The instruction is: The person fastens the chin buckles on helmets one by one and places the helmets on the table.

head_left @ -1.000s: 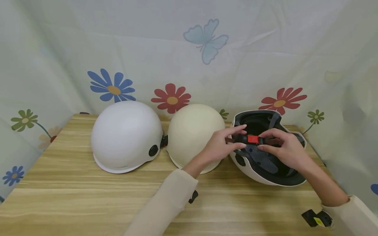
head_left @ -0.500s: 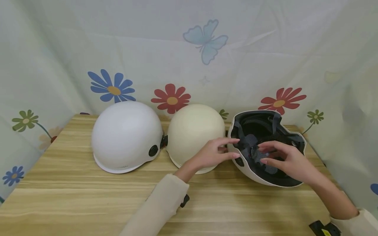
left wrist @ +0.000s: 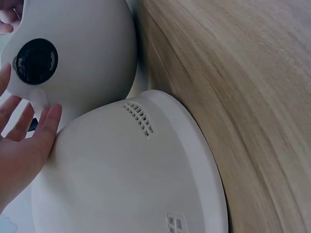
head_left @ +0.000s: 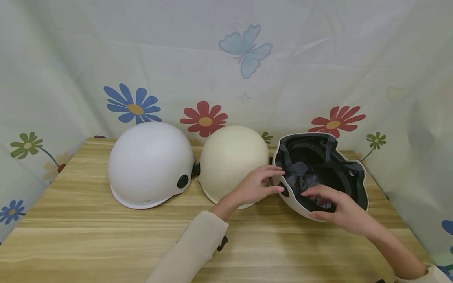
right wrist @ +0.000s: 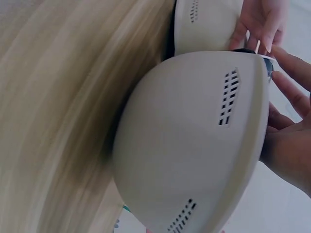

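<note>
An off-white helmet [head_left: 293,202] lies upside down at the right, its black padded inside and dark straps [head_left: 329,149] facing up. My left hand [head_left: 253,184] is at its left side, close to the round black disc [left wrist: 37,61] on the shell; the fingers are loosely spread and hold nothing. Over the helmet's near rim is my right hand [head_left: 339,208], thumb and fingers apart. In the right wrist view its fingers [right wrist: 291,92] are by the rim; whether they touch it I cannot tell. The buckle is hard to make out inside the helmet.
A cream helmet [head_left: 230,157] stands dome up beside the upturned one, partly behind my left hand. Farther left is a white helmet [head_left: 150,161], also dome up. All sit on a wood-grain table [head_left: 116,243] before a flowered curtain [head_left: 170,67].
Both hands have let go of the strap's red and black buckle, which dropped into the helmet. The left hand drew back to the helmet's side; the right came down toward the near rim.
</note>
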`<state>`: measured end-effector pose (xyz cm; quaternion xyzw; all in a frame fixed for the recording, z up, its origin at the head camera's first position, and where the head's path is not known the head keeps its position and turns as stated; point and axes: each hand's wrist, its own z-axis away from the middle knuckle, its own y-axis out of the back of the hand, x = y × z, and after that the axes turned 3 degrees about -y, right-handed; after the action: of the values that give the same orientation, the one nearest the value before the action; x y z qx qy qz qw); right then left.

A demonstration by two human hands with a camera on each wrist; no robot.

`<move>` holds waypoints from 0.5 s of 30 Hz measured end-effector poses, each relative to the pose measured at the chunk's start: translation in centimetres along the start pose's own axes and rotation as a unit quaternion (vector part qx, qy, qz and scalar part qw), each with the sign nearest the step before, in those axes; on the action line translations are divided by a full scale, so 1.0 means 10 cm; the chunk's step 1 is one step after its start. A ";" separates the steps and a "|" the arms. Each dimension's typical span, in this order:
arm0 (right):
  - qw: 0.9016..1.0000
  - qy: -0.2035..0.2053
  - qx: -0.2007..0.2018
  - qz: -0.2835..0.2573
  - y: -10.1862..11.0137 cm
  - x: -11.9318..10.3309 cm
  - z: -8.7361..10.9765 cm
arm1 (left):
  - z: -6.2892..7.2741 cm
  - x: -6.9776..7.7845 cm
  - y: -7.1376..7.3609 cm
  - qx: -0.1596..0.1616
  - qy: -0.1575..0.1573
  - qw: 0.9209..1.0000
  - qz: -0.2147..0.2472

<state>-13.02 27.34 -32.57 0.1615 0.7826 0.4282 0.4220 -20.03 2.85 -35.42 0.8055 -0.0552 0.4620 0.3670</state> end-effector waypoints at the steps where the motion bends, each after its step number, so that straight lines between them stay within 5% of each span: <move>1: 1.000 0.001 -0.001 0.000 -0.02 0.01 0.01 | 0.00 0.00 -0.01 0.002 0.004 1.000 0.001; 15: 0.999 -0.009 0.023 0.037 -0.05 -0.01 0.01 | 0.03 -0.07 -0.08 0.011 0.000 1.000 0.021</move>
<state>-12.86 27.07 -32.92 0.2040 0.7817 0.4242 0.4092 -19.87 3.10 -36.50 0.8083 -0.0676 0.4700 0.3480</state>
